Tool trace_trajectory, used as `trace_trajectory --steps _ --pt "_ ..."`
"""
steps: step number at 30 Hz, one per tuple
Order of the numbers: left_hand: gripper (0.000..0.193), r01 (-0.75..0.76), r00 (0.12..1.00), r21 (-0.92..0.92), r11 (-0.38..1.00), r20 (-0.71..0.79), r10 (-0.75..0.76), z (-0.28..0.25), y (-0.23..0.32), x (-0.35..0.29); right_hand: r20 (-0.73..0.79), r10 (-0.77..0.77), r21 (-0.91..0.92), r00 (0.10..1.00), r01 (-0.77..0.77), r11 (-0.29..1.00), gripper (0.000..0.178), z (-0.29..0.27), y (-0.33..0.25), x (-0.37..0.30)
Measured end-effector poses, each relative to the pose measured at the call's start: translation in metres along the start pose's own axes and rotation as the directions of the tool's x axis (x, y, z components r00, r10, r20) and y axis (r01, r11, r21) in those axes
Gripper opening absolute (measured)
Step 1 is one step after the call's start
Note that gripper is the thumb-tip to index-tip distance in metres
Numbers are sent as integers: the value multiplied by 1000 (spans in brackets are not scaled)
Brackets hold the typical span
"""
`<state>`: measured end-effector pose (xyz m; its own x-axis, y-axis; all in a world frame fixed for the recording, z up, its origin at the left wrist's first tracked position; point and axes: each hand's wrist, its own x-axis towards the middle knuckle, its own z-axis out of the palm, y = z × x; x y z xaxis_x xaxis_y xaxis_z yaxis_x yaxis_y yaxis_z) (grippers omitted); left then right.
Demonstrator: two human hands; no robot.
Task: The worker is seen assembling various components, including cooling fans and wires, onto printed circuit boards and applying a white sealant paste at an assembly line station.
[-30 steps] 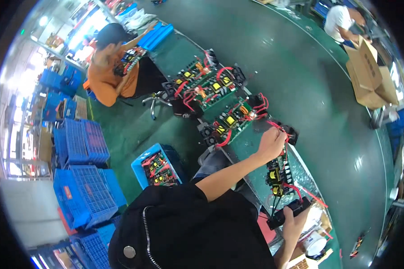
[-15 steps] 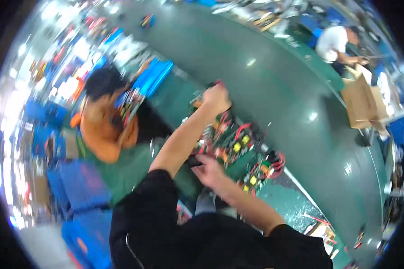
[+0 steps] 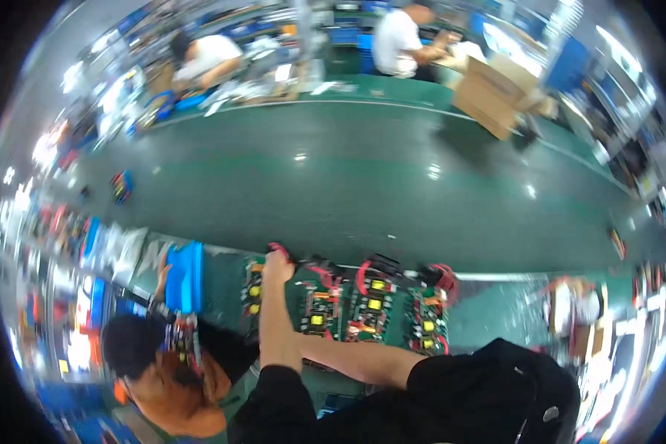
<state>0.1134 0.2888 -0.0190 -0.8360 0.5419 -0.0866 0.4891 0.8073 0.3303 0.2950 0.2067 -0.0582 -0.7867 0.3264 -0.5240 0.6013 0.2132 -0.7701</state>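
Observation:
My left hand (image 3: 277,267) is stretched forward over the bench, its fingers closed round a bundle of red and black wires (image 3: 277,248). Beside it on the left lies a green circuit board with yellow parts (image 3: 254,291). To its right, several similar boards lie in a row: one board (image 3: 317,314) close to my arm, a second board (image 3: 374,303), and a third board (image 3: 428,325) with looped red wires (image 3: 444,277). My right forearm (image 3: 362,358) crosses toward the left beneath my left forearm, which hides my right hand and whatever it may hold.
A co-worker in orange (image 3: 177,403) sits close on my left, one hand by a blue bin (image 3: 185,277). A wide grey-green belt (image 3: 333,177) runs beyond the bench edge. Across it are two people in white and a cardboard box (image 3: 496,96). Clutter (image 3: 573,307) lies at right.
The head view has turned, so the bench now runs across the picture. My left hand stays closed on wires. My right hand, seen earlier at a dark object, is now hidden behind my left forearm.

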Motion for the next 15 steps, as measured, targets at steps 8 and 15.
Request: trace_trajectory --steps 8,15 --pt "24 -54 936 -182 982 -352 -13 3 133 -61 308 -46 719 950 -200 666 22 -368 126 -95" --pt "12 -583 811 -343 737 -189 553 110 442 -124 -831 13 79 556 95 992 9 -749 392 -239"
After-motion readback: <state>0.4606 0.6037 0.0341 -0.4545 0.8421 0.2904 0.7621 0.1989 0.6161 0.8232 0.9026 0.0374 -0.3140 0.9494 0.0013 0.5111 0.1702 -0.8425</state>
